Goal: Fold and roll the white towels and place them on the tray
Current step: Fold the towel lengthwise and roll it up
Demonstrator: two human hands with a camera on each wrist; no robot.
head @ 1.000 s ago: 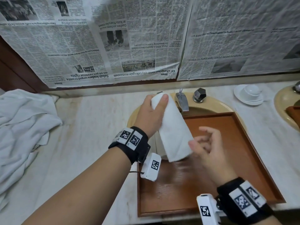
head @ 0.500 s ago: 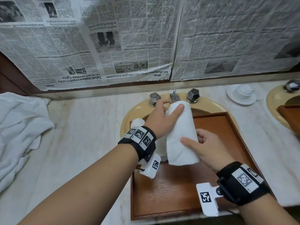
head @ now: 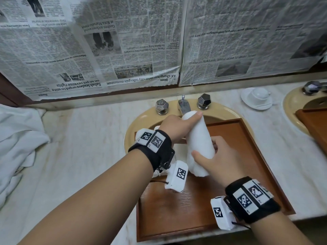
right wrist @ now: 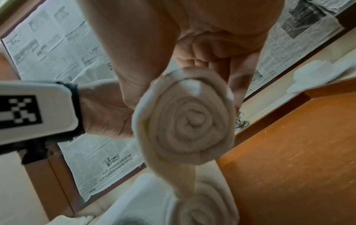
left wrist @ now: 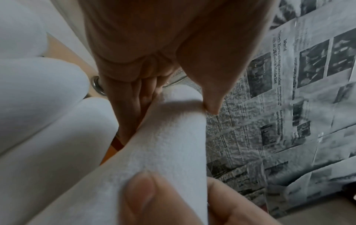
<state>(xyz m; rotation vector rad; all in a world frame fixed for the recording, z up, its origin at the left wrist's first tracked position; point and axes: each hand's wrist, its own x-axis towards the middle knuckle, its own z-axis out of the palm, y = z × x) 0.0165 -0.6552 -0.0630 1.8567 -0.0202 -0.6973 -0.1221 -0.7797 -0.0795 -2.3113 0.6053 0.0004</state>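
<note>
From the head view, the left hand (head: pixel 175 128) grasps the far end of a rolled towel (head: pixel 198 144) and the right hand (head: pixel 217 160) grasps its near end, above the wooden tray (head: pixel 177 209) on the counter (head: pixel 79 147).

The left wrist view shows more rolled towels (left wrist: pixel 38 85) beside it.

The right wrist view shows its spiral end (right wrist: pixel 185 121), a loose tail hanging.

Bathroom vanity, likely hotel or home. Marble-look counter (head: pixel 88 147) with two beige inset sinks (head: pixel 141 124), chrome tap (head: pixel 184 105) between faceted knobs (head: pixel 204 101). Newspaper sheets (head: pixel 123 46) cover wall behind counter's back edge. Upturned cup on saucer (head: pixel 256 98) between sinks.
</note>
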